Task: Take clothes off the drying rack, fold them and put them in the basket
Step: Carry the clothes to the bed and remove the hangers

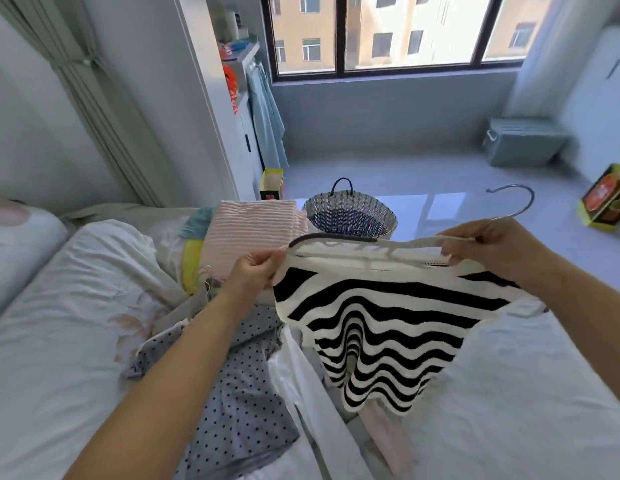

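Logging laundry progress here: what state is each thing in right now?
striped top: unfolded, on its hanger, held up over the bed
hanger: inside the top's neckline, hook free
left hand: pinches the top's shoulder
right hand: grips hanger and top
pink garment: folded, on the bed
polka-dot garment: unfolded, crumpled on the bed
basket: upright on the floor

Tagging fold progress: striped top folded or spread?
Spread, not folded: striped top hangs open between left hand and right hand, hanger at its neckline.

Sunlit window (388, 32), glossy grey floor (422, 174), pale curtain (93, 98), bed (59, 306).
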{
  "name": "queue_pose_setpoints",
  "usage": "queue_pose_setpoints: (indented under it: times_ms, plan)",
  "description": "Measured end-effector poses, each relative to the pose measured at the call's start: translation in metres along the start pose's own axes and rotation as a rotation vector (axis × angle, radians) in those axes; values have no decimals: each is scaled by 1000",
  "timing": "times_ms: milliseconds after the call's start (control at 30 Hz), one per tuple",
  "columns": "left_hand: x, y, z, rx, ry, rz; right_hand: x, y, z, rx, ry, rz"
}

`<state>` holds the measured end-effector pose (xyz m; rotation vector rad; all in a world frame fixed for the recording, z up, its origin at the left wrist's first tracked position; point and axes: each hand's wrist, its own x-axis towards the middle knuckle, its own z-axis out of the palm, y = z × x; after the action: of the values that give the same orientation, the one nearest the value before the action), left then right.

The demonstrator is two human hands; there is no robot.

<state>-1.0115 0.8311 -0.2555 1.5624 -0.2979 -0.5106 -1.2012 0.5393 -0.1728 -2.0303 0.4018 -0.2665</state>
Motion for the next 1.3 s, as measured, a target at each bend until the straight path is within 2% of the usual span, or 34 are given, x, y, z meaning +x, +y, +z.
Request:
queue_pose_setpoints:
  times_ms: [133, 200, 333, 433, 600, 700, 867, 967, 1033, 1067, 1167, 1300]
  plan:
    - [4, -13, 36, -82, 8, -85, -3, 7, -36, 443, 138, -5]
    - [3, -15, 62, -61, 7, -96, 1, 15, -48, 568, 178, -28]
    - [6, -16, 118, -88, -5, -113, 8, 22, -43, 601, 268, -37]
    - [20, -16, 147, -13, 7, -88, 6, 29, -45, 641, 339, -48]
    - [58, 12, 178, 132, 114, 61, 15, 21, -70, 785, 481, -116]
    - [77, 25, 185, 247, 137, 129, 17, 12, -82, 716, 522, -153]
    - [75, 25, 175, 576, 173, 379, 11, 36, -73, 311, 505, -94]
    - [55, 21, 167, 589, 210, 708, 12, 56, -54, 188, 425, -21]
    - [43, 15, 159, 654, 188, 942, 13, 62, -37, 123, 287, 45]
    - [38, 13, 155, 719, 165, 1003, 12, 63, -26, 76, 195, 78]
    - [21, 2, 144, 863, 61, 978, 16, 60, 13, -69, -34, 110]
    - [-11, -15, 117, 871, -125, 743, 19, 46, 72, -209, -179, 56]
